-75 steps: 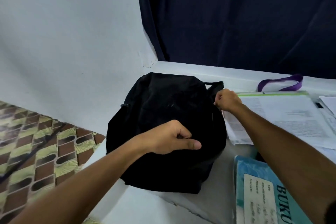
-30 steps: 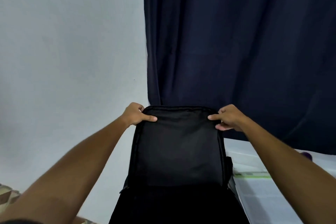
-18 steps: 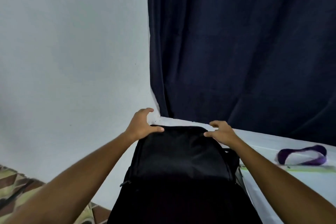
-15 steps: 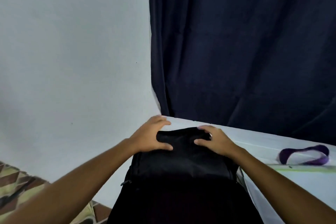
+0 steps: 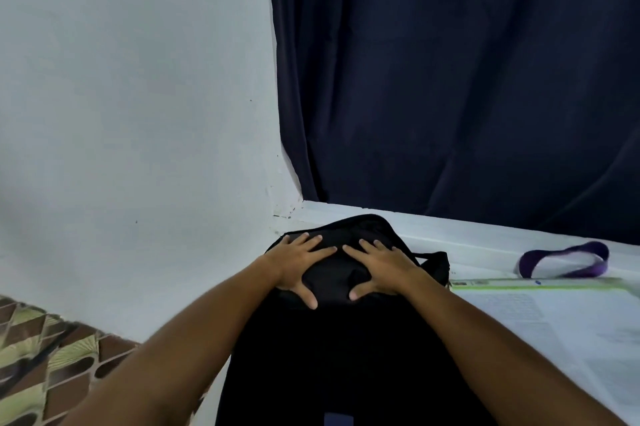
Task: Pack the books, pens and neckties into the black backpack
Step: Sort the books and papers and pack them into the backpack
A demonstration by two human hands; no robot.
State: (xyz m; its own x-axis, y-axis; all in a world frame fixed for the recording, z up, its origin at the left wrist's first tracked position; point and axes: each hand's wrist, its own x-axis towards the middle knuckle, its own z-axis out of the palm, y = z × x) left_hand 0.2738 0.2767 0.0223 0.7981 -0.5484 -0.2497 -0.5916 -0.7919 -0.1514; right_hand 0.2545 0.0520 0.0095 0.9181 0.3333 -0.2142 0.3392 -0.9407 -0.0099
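Note:
The black backpack (image 5: 332, 349) stands upright on the white table, right in front of me. My left hand (image 5: 298, 263) and my right hand (image 5: 377, 266) lie flat side by side on its top, fingers spread, pressing the fabric down. Neither hand holds anything. A book with a green-edged white cover (image 5: 540, 308) lies on the table to the right of the backpack. A purple strap, perhaps a necktie (image 5: 564, 261), curls behind the book. No pens are visible.
A dark blue curtain (image 5: 450, 79) hangs behind the white table (image 5: 450, 235). A white wall (image 5: 138, 114) fills the left. A patterned brown and green floor (image 5: 41, 356) shows at lower left, beyond the table's left edge.
Both hands slid from the backpack's top corners to the middle of its top and flattened it down. The backpack's top now sits lower. The view has tilted downwards.

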